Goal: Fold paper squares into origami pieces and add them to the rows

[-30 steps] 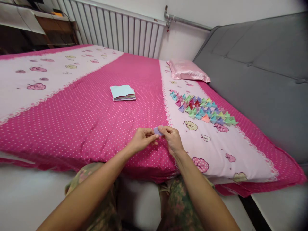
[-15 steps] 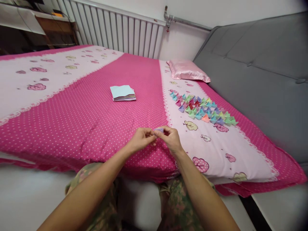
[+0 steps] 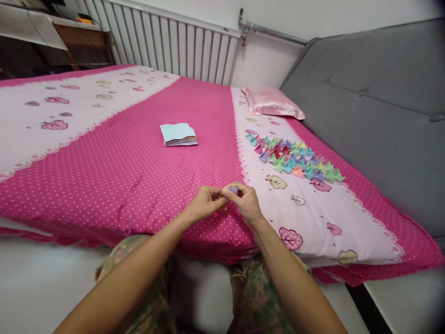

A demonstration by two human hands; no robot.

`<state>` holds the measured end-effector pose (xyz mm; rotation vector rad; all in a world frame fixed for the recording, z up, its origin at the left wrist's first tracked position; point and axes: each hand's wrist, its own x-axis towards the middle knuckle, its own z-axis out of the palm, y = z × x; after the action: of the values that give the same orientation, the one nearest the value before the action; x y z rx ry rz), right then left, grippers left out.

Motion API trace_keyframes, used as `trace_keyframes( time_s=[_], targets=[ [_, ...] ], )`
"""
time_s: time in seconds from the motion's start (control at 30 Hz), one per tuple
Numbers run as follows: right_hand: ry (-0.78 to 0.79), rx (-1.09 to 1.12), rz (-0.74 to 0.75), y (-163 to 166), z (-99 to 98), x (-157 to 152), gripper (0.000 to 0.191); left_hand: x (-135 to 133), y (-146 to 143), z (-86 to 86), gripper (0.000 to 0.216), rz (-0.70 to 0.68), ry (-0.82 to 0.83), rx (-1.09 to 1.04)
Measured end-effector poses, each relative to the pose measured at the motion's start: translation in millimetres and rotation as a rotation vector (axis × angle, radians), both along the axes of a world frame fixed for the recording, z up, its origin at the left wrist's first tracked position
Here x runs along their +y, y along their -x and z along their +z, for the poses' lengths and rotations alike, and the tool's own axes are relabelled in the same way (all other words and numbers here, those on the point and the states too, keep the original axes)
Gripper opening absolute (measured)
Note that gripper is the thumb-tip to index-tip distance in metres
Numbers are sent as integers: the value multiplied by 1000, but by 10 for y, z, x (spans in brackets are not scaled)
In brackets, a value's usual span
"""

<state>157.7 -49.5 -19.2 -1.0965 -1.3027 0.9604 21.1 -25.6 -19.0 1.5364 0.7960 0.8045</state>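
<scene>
Between my hands, just above the front edge of the bed, is a small folded piece of lilac paper (image 3: 233, 190). My right hand (image 3: 246, 200) pinches it between thumb and fingers, covering much of it. My left hand (image 3: 207, 202) is closed at the paper's left side, thumb and fingertips pressed together against it. To the right, several rows of small folded paper boats (image 3: 294, 160) in green, blue, pink, red and purple stand on the cover. A stack of square paper sheets (image 3: 179, 133), light blue on top, lies beyond my hands to the left.
The pink polka-dot and white bed cover (image 3: 139, 167) spreads under everything. A shiny pink pillow (image 3: 273, 103) lies at the far right, against a grey padded headboard (image 3: 368, 88). Behind the bed are a white radiator (image 3: 174, 41) and a wooden desk (image 3: 81, 41).
The lilac paper shows slightly more between my right thumb and fingers. Both hands stay in nearly the same place; the view has shifted very slightly.
</scene>
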Motion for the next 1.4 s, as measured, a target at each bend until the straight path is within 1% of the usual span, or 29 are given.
trace_keyframes(
  time_s=[0.13, 0.23, 0.3, 0.4, 0.57, 0.73, 0.83, 0.97, 1.1, 1.27, 1.4],
  targets=[
    [-6, 33, -11, 22, -8, 12, 15, 13, -20, 8, 20, 58, 122, -52],
    [53, 149, 16, 27, 7, 5, 18, 11, -16, 28, 28, 51, 194, -129],
    [85, 205, 23, 22, 19, 0, 21, 7, -10, 38, 32, 61, 214, -188],
    [89, 218, -11, 7, 29, 2, 19, 4, -8, 44, 33, 73, 215, -225],
    [116, 226, -89, -19, 30, 9, 18, 7, -6, 41, 32, 83, 203, -212],
    [88, 234, -15, -38, 34, 1, 14, 5, -7, 50, 30, 48, 179, -135],
    [86, 245, -29, -28, 21, 5, 13, 2, -23, 55, 25, 94, 147, -94],
    [95, 251, -89, 0, 0, 15, 15, 9, -40, 52, 23, 142, 176, -70],
    [63, 211, -59, 10, -11, 13, 14, 24, -29, 44, 26, 111, 206, -84],
    [58, 231, -2, -12, -7, 2, 13, 14, -1, 36, 27, 21, 144, -92],
    [67, 241, 22, -29, 9, 8, 14, 11, 7, 7, 26, -4, 114, -87]
  ],
)
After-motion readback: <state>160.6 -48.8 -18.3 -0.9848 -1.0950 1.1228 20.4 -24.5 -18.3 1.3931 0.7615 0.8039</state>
